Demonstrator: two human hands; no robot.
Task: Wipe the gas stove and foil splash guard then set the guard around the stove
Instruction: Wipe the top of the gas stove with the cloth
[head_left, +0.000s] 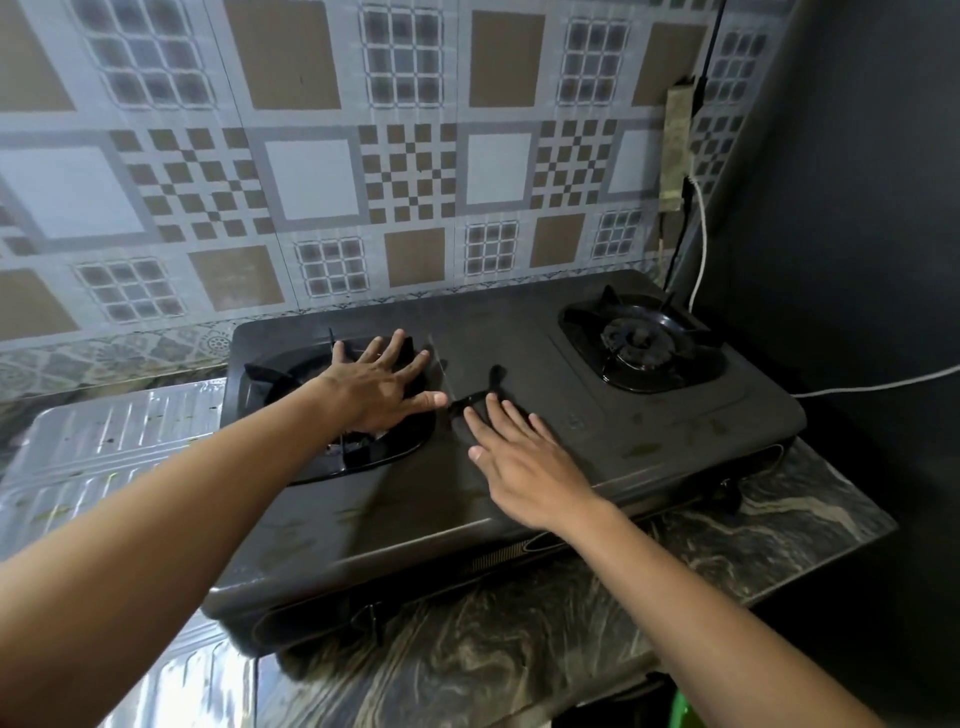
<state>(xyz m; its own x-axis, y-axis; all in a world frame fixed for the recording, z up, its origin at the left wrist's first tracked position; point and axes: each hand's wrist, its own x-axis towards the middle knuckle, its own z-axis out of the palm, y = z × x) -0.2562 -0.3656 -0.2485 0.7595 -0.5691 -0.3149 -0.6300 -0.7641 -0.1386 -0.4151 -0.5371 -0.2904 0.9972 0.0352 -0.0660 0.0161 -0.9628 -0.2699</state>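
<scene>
Head view, near to far. A marbled dark worktop (597, 613) carries a black two-burner gas stove (519, 374), set at a slant with its front edge nearest the viewer. Two bare forearms reach in from the lower corners. The right hand (524, 457) lies palm down on the stove's flat middle panel, fingers spread and holding nothing. The left hand (382, 382) is spread open above the left burner (358, 447), fingers splayed, gripping nothing; whether it touches the pan support cannot be told. Between the two hands a black prong of that support shows. The right burner (641, 340) sits uncovered toward the far right of the stove. The ribbed foil splash guard (104, 441) lies flat on the worktop just left of the stove, not standing around it. Behind rises a patterned tiled wall (311, 171); a white cable (701, 244) hangs at the right corner.
</scene>
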